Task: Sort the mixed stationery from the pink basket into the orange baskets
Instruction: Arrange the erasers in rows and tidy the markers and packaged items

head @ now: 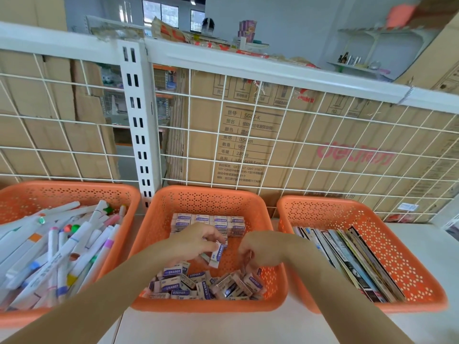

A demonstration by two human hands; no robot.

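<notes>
Three orange baskets stand in a row on the white shelf. The middle basket (210, 197) holds boxed erasers: a neat stack (208, 223) at the back and a loose heap (206, 284) at the front. My left hand (196, 240) holds an eraser box (216, 255) above the basket floor. My right hand (263, 248) has its fingers curled down over the loose heap; what they hold is hidden. The left basket (74, 191) is full of marker pens (62, 249). The right basket (372, 219) holds upright booklets (347, 259). The pink basket is out of view.
A white wire grid panel (273, 135) with an upright slotted post (139, 125) backs the shelf, with cardboard boxes (248, 145) behind it. White shelf surface (434, 254) shows to the right of the baskets and in front of them.
</notes>
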